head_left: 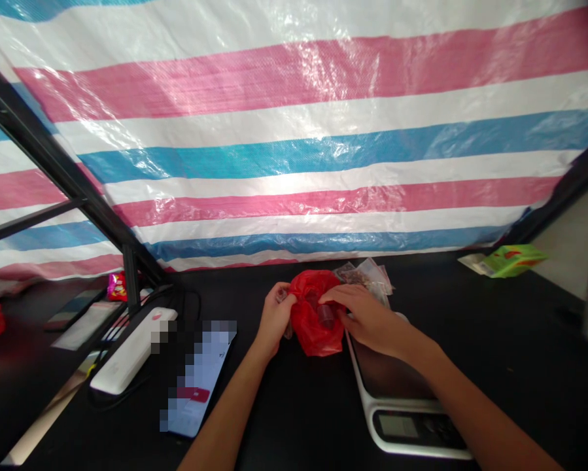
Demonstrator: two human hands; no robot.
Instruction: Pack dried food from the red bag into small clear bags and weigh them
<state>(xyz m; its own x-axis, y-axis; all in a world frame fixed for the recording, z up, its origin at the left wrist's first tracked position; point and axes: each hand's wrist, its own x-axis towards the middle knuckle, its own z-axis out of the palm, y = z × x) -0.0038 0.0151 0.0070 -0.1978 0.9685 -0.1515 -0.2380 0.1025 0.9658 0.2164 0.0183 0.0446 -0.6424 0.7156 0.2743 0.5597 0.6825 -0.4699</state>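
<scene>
A crinkled red plastic bag (pixel 318 343) stands at the middle of the black table, its mouth facing up toward me. My left hand (pixel 273 317) is closed on the left edge of the bag. Bent over the right side is my right hand (pixel 365 317), its fingers closed at the bag's mouth. A small dark reddish, roundish piece (pixel 326 316) shows inside the mouth by my right fingertips; its kind is unclear. Under my right forearm lies a white-rimmed digital scale (pixel 377 418), partly covered by the arm.
Small clear plastic packets (pixel 372 275) lie behind my right hand. To the left are a phone (pixel 200 373), a white power strip (pixel 131 353) with cables, and a black metal frame post (pixel 131 275). A green packet (pixel 514 260) sits far right, before the striped sheet (pixel 323 196).
</scene>
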